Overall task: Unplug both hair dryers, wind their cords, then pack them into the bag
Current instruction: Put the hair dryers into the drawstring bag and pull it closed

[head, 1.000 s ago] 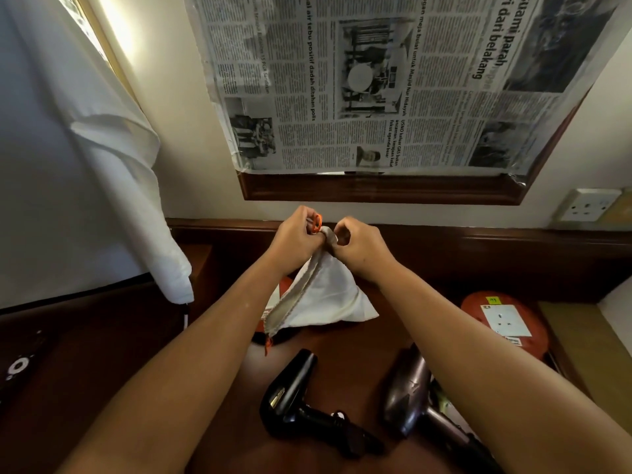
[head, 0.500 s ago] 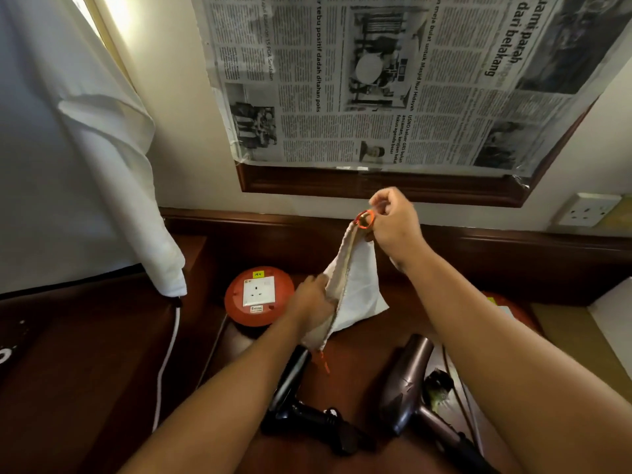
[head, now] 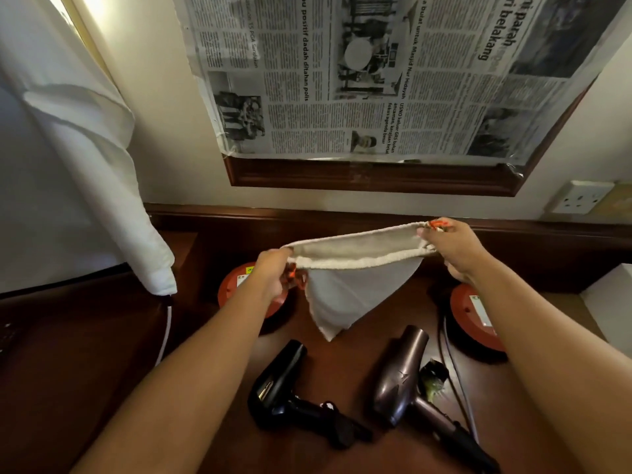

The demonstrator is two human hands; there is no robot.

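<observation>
A white cloth drawstring bag (head: 352, 292) hangs in the air above the dark wooden desk (head: 342, 364), its mouth stretched wide between my hands. My left hand (head: 275, 275) grips the left end of the rim with the orange drawstring. My right hand (head: 451, 248) pinches the right end, where an orange cord loop shows. Below the bag lie two hair dryers: a black one (head: 284, 388) to the left and a bronze-grey one (head: 403, 374) to the right, handles pointing toward me.
Two round orange socket reels sit on the desk, one behind my left hand (head: 236, 289), one at the right (head: 475, 316). A wall socket (head: 581, 198) is at the right. Newspaper covers a framed mirror (head: 376, 172). A white curtain (head: 102, 165) hangs left.
My hands have moved apart, pulling the bag's mouth from a bunched, upright hold into a wide horizontal opening. The right hand moved right, the left hand rose to the rim.
</observation>
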